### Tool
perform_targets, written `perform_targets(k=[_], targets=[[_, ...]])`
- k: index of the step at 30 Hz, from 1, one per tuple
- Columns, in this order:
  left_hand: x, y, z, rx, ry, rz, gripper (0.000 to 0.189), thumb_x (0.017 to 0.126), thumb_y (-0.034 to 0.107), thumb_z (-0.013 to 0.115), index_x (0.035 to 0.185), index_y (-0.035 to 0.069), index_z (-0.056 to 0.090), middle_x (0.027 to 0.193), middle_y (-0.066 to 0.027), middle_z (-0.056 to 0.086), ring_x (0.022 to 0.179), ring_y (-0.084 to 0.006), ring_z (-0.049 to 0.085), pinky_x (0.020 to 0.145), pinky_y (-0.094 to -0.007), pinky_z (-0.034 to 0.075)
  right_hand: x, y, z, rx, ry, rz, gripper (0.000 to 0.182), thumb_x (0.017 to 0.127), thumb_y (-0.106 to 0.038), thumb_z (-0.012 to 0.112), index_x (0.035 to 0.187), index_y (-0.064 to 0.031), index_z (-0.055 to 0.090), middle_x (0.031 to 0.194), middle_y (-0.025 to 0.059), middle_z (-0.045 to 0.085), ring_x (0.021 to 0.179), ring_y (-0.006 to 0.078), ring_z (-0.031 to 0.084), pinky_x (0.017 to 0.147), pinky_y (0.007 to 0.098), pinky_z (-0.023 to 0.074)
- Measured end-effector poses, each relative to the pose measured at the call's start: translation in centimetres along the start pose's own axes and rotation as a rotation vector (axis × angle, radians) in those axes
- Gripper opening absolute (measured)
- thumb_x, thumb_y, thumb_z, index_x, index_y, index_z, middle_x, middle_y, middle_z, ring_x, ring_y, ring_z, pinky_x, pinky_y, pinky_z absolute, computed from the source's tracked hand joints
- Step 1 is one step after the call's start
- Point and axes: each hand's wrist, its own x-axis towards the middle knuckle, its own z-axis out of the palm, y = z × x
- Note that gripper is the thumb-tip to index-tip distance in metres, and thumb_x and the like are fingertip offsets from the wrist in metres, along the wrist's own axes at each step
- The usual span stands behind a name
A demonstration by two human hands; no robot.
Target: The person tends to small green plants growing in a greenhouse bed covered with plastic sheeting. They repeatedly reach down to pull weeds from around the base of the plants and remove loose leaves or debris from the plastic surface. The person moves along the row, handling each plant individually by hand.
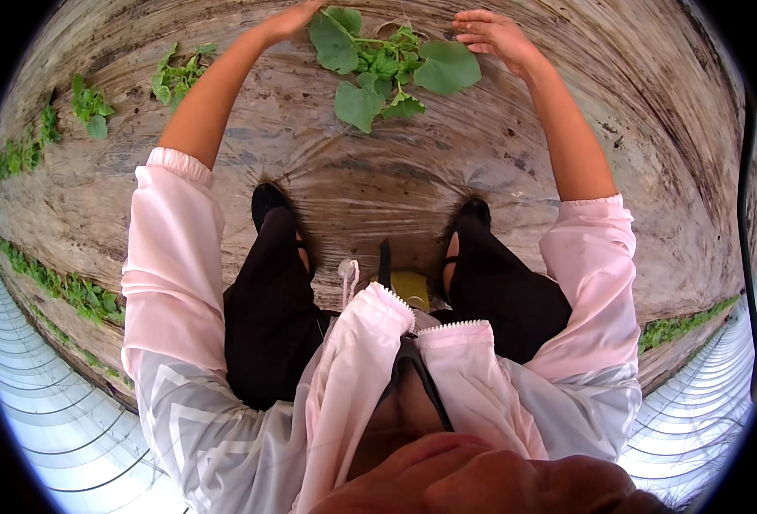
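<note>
A leafy green vine plant [385, 64] with broad lobed leaves grows out of the ground before me, at the top of the view. My left hand [291, 19] reaches just to the left of its leaves; its fingertips are cut off by the picture's top edge. To the right of the plant, my right hand [491, 38] is held with fingers extended and slightly apart, near the edge of a large leaf [448, 67]. Nothing shows in the right hand. What the left fingers do is hidden.
Thin, dirty plastic film [378, 173] covers the soil around my black shoes. Smaller plants [179, 74] stand in a row to the left. More green rows [76, 292] run behind me at both sides, beside ribbed, pale greenhouse walls [63, 417]. A yellow object [410, 289] lies between my legs.
</note>
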Motion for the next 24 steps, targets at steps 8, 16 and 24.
perform_targets(k=[8, 16, 24], targets=[[-2.9, -0.9, -4.1, 0.605, 0.429, -0.117, 0.091, 0.092, 0.081, 0.018, 0.146, 0.015, 0.049, 0.143, -0.0131, 0.056, 0.140, -0.0319, 0.044, 0.114, -0.0478, 0.029, -7.5, -1.9, -3.7, -0.025, 0.167, -0.161, 0.034, 0.102, -0.018, 0.054, 0.133, -0.0031, 0.059, 0.126, 0.0102, 0.066, 0.110, 0.0184, 0.066, 0.092, 0.0315, 0.0560], [-10.8, 8.3, -2.1, 0.445, 0.471, 0.108, 0.055, 0.092, 0.045, 0.063, 0.133, 0.009, 0.059, 0.123, -0.0079, 0.069, 0.120, -0.0282, 0.062, 0.102, -0.0411, 0.042, -23.8, 5.0, -18.9, 0.105, 0.819, -0.083, 0.028, 0.100, -0.011, 0.057, 0.126, -0.0017, 0.063, 0.114, 0.0109, 0.070, 0.094, 0.0181, 0.070, 0.079, 0.0309, 0.0590], [-11.1, 16.8, 3.2, 0.367, 0.264, 0.343, 0.034, 0.092, 0.030, 0.066, 0.118, 0.008, 0.068, 0.116, -0.0098, 0.071, 0.113, -0.0278, 0.065, 0.097, -0.0385, 0.048, -34.9, 13.7, -16.6, 0.172, 1.077, 0.221, 0.024, 0.092, -0.012, 0.065, 0.114, -0.0028, 0.067, 0.097, 0.0044, 0.068, 0.080, 0.0142, 0.066, 0.065, 0.0249, 0.0505]])
